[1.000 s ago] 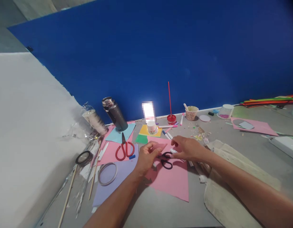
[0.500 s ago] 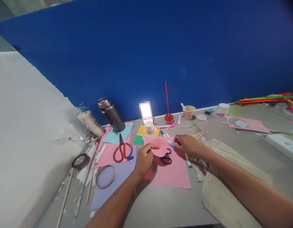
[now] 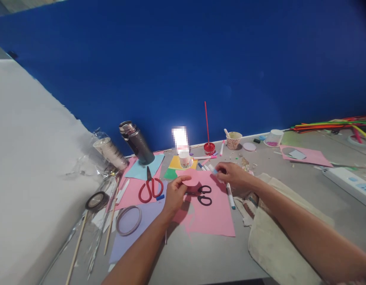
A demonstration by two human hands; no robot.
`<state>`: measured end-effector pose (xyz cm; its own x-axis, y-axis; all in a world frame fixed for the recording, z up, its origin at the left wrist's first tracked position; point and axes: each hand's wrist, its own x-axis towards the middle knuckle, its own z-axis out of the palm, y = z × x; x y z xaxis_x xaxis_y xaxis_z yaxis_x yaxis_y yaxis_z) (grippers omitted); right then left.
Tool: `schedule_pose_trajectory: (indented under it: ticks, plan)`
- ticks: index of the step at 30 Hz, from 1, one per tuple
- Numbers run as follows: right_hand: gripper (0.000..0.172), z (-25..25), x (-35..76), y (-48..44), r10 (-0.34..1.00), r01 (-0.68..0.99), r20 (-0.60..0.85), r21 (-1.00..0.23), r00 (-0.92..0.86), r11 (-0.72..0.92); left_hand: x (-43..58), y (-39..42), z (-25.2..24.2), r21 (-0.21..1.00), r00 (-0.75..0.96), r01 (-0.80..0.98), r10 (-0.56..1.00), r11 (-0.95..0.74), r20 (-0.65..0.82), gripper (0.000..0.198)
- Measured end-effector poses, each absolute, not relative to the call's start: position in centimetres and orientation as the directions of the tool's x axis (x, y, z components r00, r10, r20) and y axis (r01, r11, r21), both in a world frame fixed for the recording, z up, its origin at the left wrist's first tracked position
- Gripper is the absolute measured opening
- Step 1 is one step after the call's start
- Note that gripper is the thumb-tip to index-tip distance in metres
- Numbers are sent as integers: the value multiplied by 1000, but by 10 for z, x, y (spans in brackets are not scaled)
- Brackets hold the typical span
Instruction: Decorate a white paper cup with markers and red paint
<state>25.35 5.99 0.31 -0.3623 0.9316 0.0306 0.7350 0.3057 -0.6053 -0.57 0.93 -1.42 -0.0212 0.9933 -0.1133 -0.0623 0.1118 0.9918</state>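
My left hand (image 3: 174, 194) pinches a small pink paper cut-out (image 3: 191, 180) and holds it just above a large pink sheet (image 3: 211, 215). My right hand (image 3: 232, 175) is closed on a white marker with a light blue tip (image 3: 213, 170), a little to the right of the cut-out. Black-handled scissors (image 3: 202, 194) lie on the pink sheet below and between my hands. A second white marker (image 3: 229, 192) lies on the sheet's right edge under my right hand.
Red scissors (image 3: 150, 187), a tape ring (image 3: 129, 220), a dark tape roll (image 3: 96, 200), wooden sticks and coloured papers lie at left. A dark flask (image 3: 136, 141), paper cups, a red paint pot (image 3: 209, 148) and markers stand along the blue wall. A cloth bag (image 3: 278, 233) lies at right.
My left hand lifted the pink cut-out off the sheet, uncovering the black scissors. My right hand picked up the blue-tipped marker and raised it. The view drifted slightly.
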Motion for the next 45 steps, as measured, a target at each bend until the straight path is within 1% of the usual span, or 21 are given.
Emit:
schedule_pose_trajectory:
  ticks: [2,4,7,10,12,14,17,18,19,22,23,28,32,35,37,40,42,43,45]
  plan:
    - [17,-3,255,68,966,742,105,-622,-235,248,-6,8,-12,975,40,-164,989,147,-142,40]
    - [17,-8,257,76,978,749,168,-630,-127,205,-5,8,-12,964,64,-214,987,155,-145,44]
    - [17,-15,259,84,974,763,225,-624,-28,167,-5,9,-14,967,-19,-191,985,167,-174,45]
    - [13,-21,261,88,974,783,226,-602,-20,156,-3,11,-16,964,-67,-197,978,179,-195,39]
    - [10,-24,261,89,976,800,212,-580,-38,157,-1,12,-16,956,-80,-229,975,183,-206,42]
    - [8,-26,261,89,978,819,204,-554,-41,150,-1,11,-15,952,-106,-248,971,181,-213,51]
    - [7,-29,262,89,979,842,200,-524,-28,131,-1,12,-14,950,-112,-260,972,173,-207,69]
    - [7,-29,262,89,980,846,199,-518,-28,129,-2,12,-14,948,-100,-266,973,174,-207,71]
    - [7,-30,262,90,980,849,197,-513,-28,127,-2,13,-14,945,-82,-272,974,181,-211,67]
    - [6,-30,263,91,981,853,193,-508,-29,125,-3,13,-13,937,-31,-278,973,213,-231,45]
    - [7,-30,264,91,981,853,191,-508,-27,123,-3,13,-13,935,-23,-281,972,216,-232,40]
    - [11,-30,264,94,983,850,184,-517,-9,104,-2,11,-12,922,-22,-314,970,225,-244,37]
    - [13,-33,265,97,981,839,191,-530,-25,125,-2,12,-9,853,54,-400,938,334,-342,22]
    - [13,-36,266,99,975,830,218,-536,-38,152,-2,13,-8,804,108,-429,907,412,-407,10]
    - [17,-38,267,99,967,823,251,-542,-35,170,-1,13,-6,773,132,-444,886,453,-444,19]
    - [38,-38,270,98,942,808,335,-551,-18,211,1,12,-4,719,174,-495,866,488,-468,36]
    - [48,-36,272,96,914,796,405,-554,2,244,1,11,-2,695,204,-533,870,483,-449,38]
    - [48,-34,272,94,897,790,441,-556,16,259,0,11,-2,689,212,-550,876,473,-433,37]
    - [36,-29,271,90,862,780,505,-557,45,285,0,11,-1,682,201,-579,889,446,-411,34]
